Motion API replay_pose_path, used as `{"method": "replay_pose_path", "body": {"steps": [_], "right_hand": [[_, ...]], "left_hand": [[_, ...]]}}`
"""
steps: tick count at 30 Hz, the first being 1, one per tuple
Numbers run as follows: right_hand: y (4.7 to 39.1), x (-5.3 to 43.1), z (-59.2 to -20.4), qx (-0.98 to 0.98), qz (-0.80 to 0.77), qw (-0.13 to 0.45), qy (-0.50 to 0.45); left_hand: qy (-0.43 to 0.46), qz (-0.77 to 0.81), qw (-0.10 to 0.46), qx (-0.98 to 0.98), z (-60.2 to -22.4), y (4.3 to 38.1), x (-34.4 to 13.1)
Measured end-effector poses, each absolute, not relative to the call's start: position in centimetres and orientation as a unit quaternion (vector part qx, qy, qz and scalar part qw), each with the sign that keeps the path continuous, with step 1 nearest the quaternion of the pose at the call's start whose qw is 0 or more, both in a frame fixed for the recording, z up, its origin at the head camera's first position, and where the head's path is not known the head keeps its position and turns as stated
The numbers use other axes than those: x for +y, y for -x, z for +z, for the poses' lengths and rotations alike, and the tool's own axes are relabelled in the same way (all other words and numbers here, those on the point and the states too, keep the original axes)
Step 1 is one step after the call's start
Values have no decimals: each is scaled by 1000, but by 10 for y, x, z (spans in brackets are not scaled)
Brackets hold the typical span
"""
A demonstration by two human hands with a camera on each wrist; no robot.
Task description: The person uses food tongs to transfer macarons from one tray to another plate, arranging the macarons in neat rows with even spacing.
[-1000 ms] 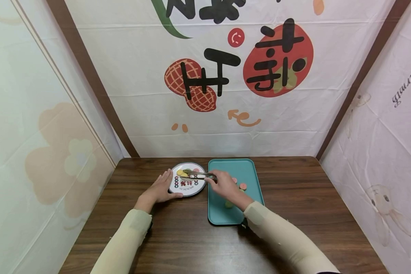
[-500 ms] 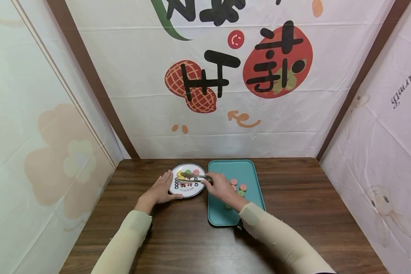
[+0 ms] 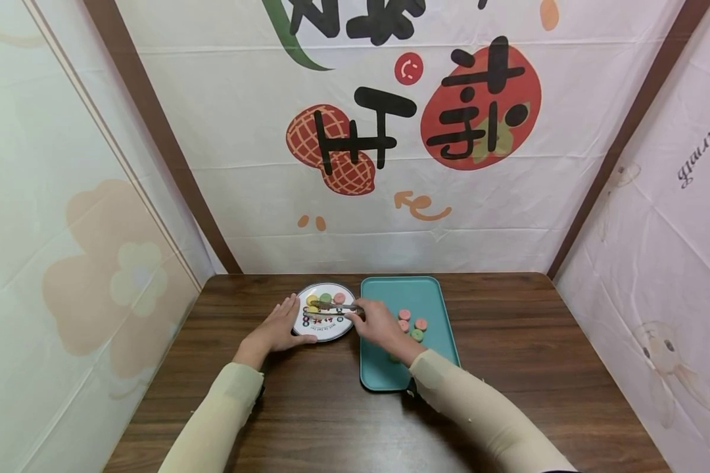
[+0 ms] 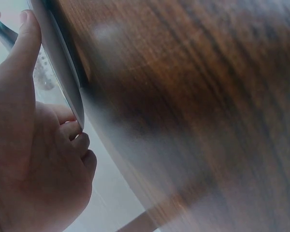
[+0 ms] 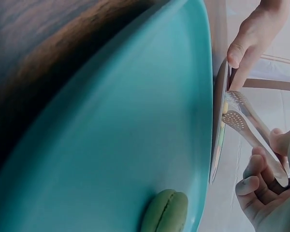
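My left hand (image 3: 277,325) rests against the left rim of a round printed white plate (image 3: 331,333), fingers straight along the edge and thumb at the front. In the left wrist view the thumb (image 4: 26,46) lies on the rim. My right hand (image 3: 380,322) grips metal tongs (image 3: 338,306), whose perforated heads (image 5: 236,121) are spread low over the plate beside the yellow macarons (image 3: 312,300). A green macaron (image 3: 326,298) and a pink macaron (image 3: 339,298) lie along the plate's far side.
Right beside the plate is a teal tray (image 3: 417,289) with pink macarons (image 3: 404,315) and green macarons (image 3: 417,335), partly hidden by my right forearm. Both stand on a dark wooden table (image 3: 503,341). Printed white cloth (image 3: 254,217) rises behind the table and at both sides.
The tongs have drawn slightly back toward me and lower, their heads now farther apart, so the macarons on the plate show more. My left hand has kept its place at the rim.
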State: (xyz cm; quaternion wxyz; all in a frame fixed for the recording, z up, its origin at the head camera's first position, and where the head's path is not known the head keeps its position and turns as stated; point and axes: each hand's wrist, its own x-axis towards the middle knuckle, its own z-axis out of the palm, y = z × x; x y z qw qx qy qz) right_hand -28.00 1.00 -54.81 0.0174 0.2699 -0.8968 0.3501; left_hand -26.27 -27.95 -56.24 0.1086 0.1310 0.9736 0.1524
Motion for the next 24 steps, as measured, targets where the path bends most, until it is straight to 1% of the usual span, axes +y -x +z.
{"method": "replay_pose_path", "body": {"steps": [24], "right_hand": [[279, 7, -547, -894, 367, -3, -259]], "left_hand": [[-129, 157, 109, 973, -563, 261, -279]]}}
